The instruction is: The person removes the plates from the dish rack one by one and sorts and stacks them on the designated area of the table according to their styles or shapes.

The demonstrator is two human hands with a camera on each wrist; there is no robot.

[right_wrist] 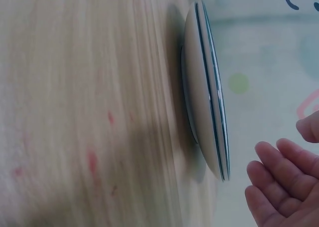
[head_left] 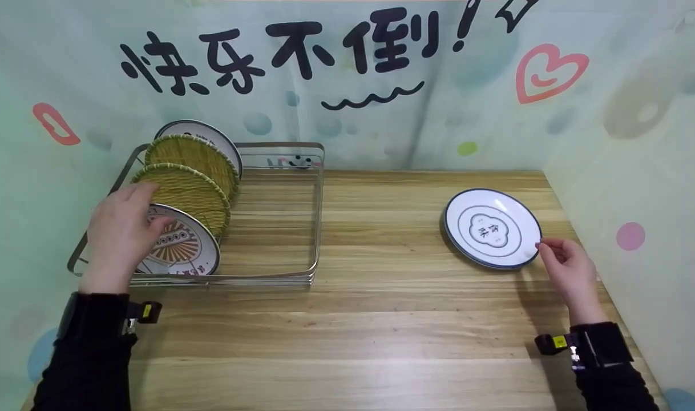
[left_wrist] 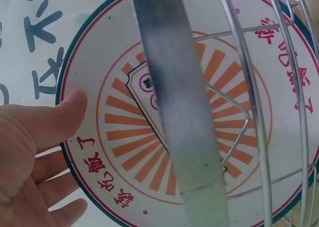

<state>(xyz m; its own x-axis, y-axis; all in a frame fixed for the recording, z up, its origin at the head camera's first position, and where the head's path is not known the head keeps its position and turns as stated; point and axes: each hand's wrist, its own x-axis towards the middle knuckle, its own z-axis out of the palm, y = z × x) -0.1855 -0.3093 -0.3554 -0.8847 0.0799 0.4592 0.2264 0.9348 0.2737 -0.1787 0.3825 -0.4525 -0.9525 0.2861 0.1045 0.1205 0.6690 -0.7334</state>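
In the head view, my left hand [head_left: 119,231] is at a plate with an orange sunburst [head_left: 182,251] that stands tilted in a wire rack [head_left: 285,278]. The left wrist view shows my left thumb on the face of that sunburst plate [left_wrist: 119,122], with some fingers behind its rim. Two blue-rimmed white plates [head_left: 490,228] lie stacked on the table at the right; both rims show in the right wrist view. My right hand [right_wrist: 286,179] is beside this stack, its fingers loosely bent, a gap between them and the rims.
Behind the sunburst plate, two round woven trays [head_left: 182,191] and another white plate [head_left: 225,140] stand in the rack's left part. Wooden tabletop [head_left: 382,319] lies between rack and stacked plates. A printed cloth [head_left: 376,131] hangs at the back and sides.
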